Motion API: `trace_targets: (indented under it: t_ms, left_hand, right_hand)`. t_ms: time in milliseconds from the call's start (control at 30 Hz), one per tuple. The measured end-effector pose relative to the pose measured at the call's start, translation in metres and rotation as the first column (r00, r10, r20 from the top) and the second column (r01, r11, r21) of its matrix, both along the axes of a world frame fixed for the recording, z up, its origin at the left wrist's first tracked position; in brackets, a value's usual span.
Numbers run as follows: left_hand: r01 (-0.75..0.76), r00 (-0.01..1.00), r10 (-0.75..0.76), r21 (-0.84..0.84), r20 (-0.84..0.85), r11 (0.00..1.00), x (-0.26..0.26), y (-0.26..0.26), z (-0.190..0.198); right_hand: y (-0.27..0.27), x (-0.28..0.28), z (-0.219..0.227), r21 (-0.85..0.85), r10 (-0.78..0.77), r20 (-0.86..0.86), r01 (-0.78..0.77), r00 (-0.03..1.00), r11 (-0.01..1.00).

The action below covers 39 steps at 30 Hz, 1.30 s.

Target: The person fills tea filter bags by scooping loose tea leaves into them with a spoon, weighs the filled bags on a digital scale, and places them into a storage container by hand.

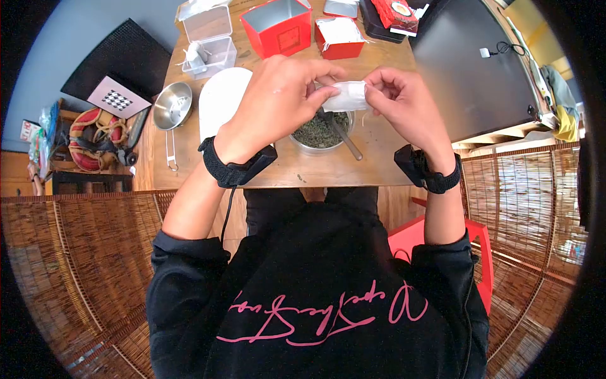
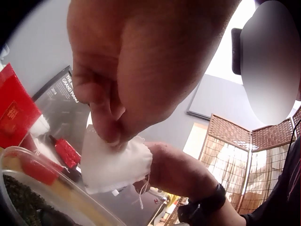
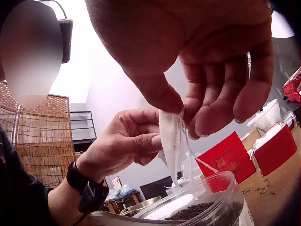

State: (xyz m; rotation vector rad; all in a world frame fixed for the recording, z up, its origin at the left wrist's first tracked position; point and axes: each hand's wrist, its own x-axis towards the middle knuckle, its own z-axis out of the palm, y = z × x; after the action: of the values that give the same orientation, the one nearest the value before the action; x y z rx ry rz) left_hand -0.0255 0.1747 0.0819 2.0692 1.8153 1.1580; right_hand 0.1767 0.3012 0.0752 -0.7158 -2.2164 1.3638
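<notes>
My left hand (image 1: 281,88) pinches one end of a small white drawstring tea bag (image 1: 347,96) between thumb and fingers. At the other end, my right hand (image 1: 404,98) pinches the bag's edge with thumb and forefinger. In the left wrist view the bag (image 2: 113,165) hangs flat, its thin strings (image 2: 142,195) dangling. The right wrist view shows the bag (image 3: 170,139) edge-on above a clear plastic tub (image 3: 230,181). That tub holds dark dried leaves (image 1: 315,134), and a spoon (image 1: 348,141) leans in it with its handle over the rim.
On the left stand a metal pan (image 1: 165,106) and a white board (image 1: 221,95). At the back are an open clear box (image 1: 222,54), a red tin (image 1: 278,39) and a smaller red box (image 1: 341,49) with white bags. Loose leaf bits lie on the wooden table (image 1: 252,180).
</notes>
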Motion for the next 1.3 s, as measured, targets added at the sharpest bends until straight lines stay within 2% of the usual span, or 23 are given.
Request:
trace_targets:
  t_ms: [233,300,333,433,500,600,767,867,933,1067,1167,1300]
  left_hand:
    - [-0.001,0.998,0.003,-0.037,0.055,0.999,-0.002,-0.003,-0.004]
    - [-0.021,0.976,0.031,-0.049,0.216,0.999,0.000,-0.005,-0.005]
    - [-0.022,0.976,0.032,-0.050,0.217,0.998,-0.001,-0.007,-0.002]
    - [-0.024,0.985,0.034,-0.062,0.166,0.998,-0.002,-0.012,0.005]
    - [0.004,0.986,-0.014,0.061,0.167,0.998,-0.001,-0.012,0.000]
    - [-0.016,0.997,0.009,0.089,0.079,0.996,0.001,-0.011,-0.007]
    - [-0.058,0.994,0.052,0.058,0.096,0.997,0.000,-0.008,-0.021]
    - [-0.087,0.991,0.082,0.043,0.103,0.995,0.001,-0.009,-0.021]
    - [-0.102,0.989,0.098,0.028,0.109,0.994,0.004,-0.012,-0.018]
    - [-0.148,0.983,0.144,0.033,0.112,0.988,0.012,-0.015,-0.017]
    - [-0.177,0.982,0.173,0.048,0.082,0.983,0.013,-0.014,-0.023]
    - [-0.212,0.977,0.210,0.099,0.037,0.972,0.010,-0.014,-0.027]
  right_hand:
    - [-0.001,-0.005,0.004,0.079,0.041,0.080,-0.047,0.996,0.996]
    - [0.000,-0.005,0.006,0.078,0.042,0.100,-0.050,0.994,0.996]
    - [0.000,-0.006,0.006,0.079,0.042,0.118,-0.052,0.992,0.996]
    - [-0.002,-0.007,0.008,0.083,0.043,0.121,-0.054,0.992,0.995]
    - [-0.002,-0.009,0.005,0.089,0.036,0.098,-0.044,0.995,0.995]
    - [-0.004,-0.013,0.004,0.057,0.041,0.067,-0.045,0.997,0.997]
    - [-0.004,-0.015,0.002,0.005,0.043,0.072,-0.044,0.996,0.999]
    - [-0.004,-0.016,0.006,0.072,0.036,0.102,-0.044,0.994,0.996]
    - [-0.005,-0.017,0.006,0.186,-0.017,0.142,-0.010,0.990,0.983]
    - [-0.009,-0.021,0.007,0.197,-0.029,0.162,-0.004,0.986,0.980]
    - [-0.012,-0.025,0.008,0.123,0.007,0.133,-0.023,0.991,0.992]
    - [-0.011,-0.026,0.007,0.258,-0.053,0.189,0.003,0.980,0.966]
